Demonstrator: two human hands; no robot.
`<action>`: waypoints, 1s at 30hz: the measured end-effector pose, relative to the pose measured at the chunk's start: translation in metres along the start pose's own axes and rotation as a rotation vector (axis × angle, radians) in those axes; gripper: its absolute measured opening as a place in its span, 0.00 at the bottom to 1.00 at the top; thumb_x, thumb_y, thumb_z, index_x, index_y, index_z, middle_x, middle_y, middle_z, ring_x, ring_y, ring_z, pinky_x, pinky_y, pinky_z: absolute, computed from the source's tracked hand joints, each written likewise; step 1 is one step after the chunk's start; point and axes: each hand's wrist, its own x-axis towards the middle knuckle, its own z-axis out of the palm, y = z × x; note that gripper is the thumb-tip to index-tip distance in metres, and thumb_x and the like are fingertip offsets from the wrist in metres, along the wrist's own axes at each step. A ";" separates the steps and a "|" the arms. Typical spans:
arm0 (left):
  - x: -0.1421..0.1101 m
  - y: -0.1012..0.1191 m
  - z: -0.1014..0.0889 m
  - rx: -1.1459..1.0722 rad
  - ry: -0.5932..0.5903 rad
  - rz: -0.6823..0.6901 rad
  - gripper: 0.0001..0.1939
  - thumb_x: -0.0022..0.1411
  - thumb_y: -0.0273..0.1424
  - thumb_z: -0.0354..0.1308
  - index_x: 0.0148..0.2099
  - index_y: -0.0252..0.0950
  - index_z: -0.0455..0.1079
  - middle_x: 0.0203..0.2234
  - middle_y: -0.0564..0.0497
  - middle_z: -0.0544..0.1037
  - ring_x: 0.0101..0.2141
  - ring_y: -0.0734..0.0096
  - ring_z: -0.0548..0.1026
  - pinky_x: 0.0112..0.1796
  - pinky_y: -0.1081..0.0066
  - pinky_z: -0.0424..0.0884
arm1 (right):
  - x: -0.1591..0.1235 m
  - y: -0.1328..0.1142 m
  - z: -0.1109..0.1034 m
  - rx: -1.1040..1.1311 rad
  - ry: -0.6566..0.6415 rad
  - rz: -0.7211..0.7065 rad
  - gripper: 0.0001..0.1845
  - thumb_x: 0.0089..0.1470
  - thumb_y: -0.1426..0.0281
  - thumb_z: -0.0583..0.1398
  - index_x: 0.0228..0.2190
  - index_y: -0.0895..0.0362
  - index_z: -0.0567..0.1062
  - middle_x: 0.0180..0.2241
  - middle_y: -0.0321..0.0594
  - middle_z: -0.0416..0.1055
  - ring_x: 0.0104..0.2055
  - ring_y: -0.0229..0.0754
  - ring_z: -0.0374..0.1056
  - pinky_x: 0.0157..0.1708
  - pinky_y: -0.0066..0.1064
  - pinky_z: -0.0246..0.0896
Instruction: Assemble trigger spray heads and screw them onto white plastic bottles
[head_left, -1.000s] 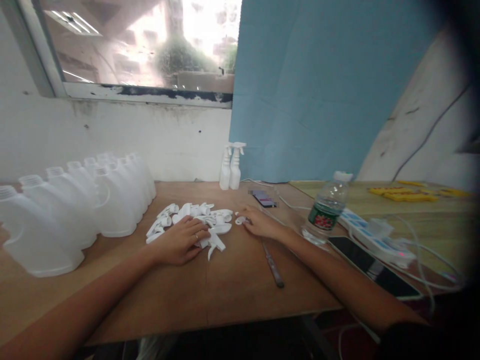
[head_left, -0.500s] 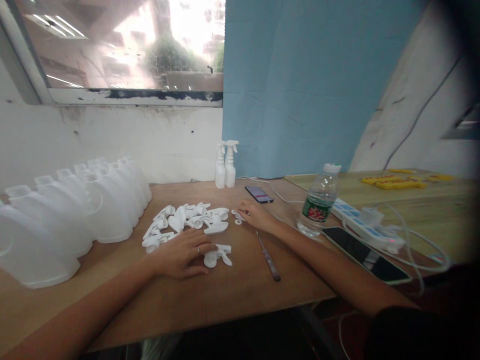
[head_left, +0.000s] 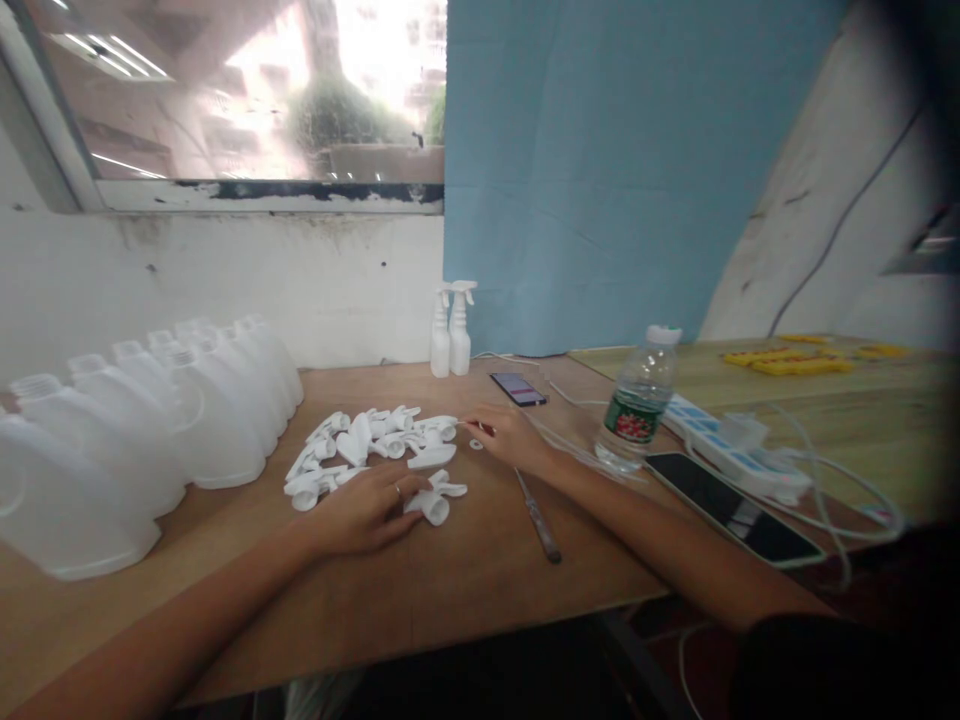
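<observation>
A pile of white spray trigger heads (head_left: 371,440) lies on the wooden table (head_left: 465,580). My left hand (head_left: 364,510) rests at the pile's near edge, its fingers closed on one white trigger head (head_left: 437,500) pulled free of the pile. My right hand (head_left: 506,435) lies to the right of the pile, fingertips pinched on a small white ring; another small white ring (head_left: 475,444) lies just in front of it. A row of white plastic jugs (head_left: 150,430) without caps stands at the left.
A thin metal tool (head_left: 538,518) lies by my right forearm. Two small spray bottles (head_left: 451,330) stand by the wall. A phone (head_left: 517,388), a water bottle (head_left: 636,405), a dark tablet (head_left: 731,507), a power strip (head_left: 739,440) with cables and yellow parts (head_left: 799,362) fill the right side.
My left hand has drawn one trigger head out of the pile toward me and turned it. My right hand shifted slightly near the small rings and pinched one.
</observation>
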 end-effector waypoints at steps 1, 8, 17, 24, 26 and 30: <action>0.000 0.000 0.000 -0.011 0.002 -0.014 0.17 0.68 0.35 0.49 0.57 0.40 0.62 0.45 0.46 0.74 0.46 0.63 0.72 0.47 0.64 0.67 | 0.000 -0.004 0.000 0.009 0.010 -0.027 0.09 0.62 0.69 0.58 0.36 0.59 0.77 0.30 0.39 0.76 0.30 0.39 0.71 0.34 0.32 0.67; 0.000 -0.003 -0.002 -0.068 0.049 -0.094 0.20 0.69 0.33 0.48 0.61 0.43 0.58 0.45 0.48 0.73 0.43 0.65 0.72 0.45 0.65 0.68 | -0.002 -0.029 -0.005 0.053 0.038 -0.249 0.12 0.62 0.72 0.55 0.43 0.56 0.77 0.38 0.46 0.78 0.41 0.45 0.73 0.43 0.38 0.66; -0.001 -0.010 0.002 -0.043 0.067 -0.114 0.21 0.69 0.33 0.49 0.62 0.41 0.58 0.42 0.46 0.72 0.42 0.63 0.71 0.46 0.62 0.68 | -0.003 -0.048 0.006 0.134 -0.093 -0.462 0.14 0.62 0.71 0.55 0.48 0.54 0.75 0.40 0.47 0.76 0.42 0.46 0.69 0.43 0.42 0.64; -0.001 -0.010 0.003 0.024 0.069 -0.124 0.23 0.69 0.34 0.48 0.65 0.40 0.55 0.43 0.44 0.71 0.43 0.60 0.70 0.46 0.58 0.67 | -0.005 -0.052 0.012 0.251 -0.134 -0.417 0.15 0.60 0.69 0.59 0.48 0.57 0.74 0.42 0.48 0.76 0.45 0.46 0.69 0.47 0.43 0.63; -0.002 -0.009 0.002 0.052 0.084 -0.123 0.24 0.69 0.35 0.49 0.64 0.39 0.54 0.44 0.43 0.71 0.43 0.59 0.69 0.47 0.57 0.66 | -0.007 -0.052 0.011 0.275 -0.136 -0.388 0.15 0.60 0.70 0.59 0.48 0.57 0.73 0.42 0.47 0.76 0.46 0.46 0.69 0.49 0.42 0.63; -0.002 -0.007 -0.001 0.091 0.095 -0.086 0.25 0.64 0.40 0.56 0.60 0.39 0.57 0.43 0.44 0.72 0.43 0.58 0.69 0.46 0.58 0.65 | -0.010 -0.052 0.012 0.305 -0.146 -0.307 0.15 0.60 0.68 0.60 0.48 0.56 0.72 0.43 0.47 0.76 0.47 0.46 0.70 0.49 0.41 0.64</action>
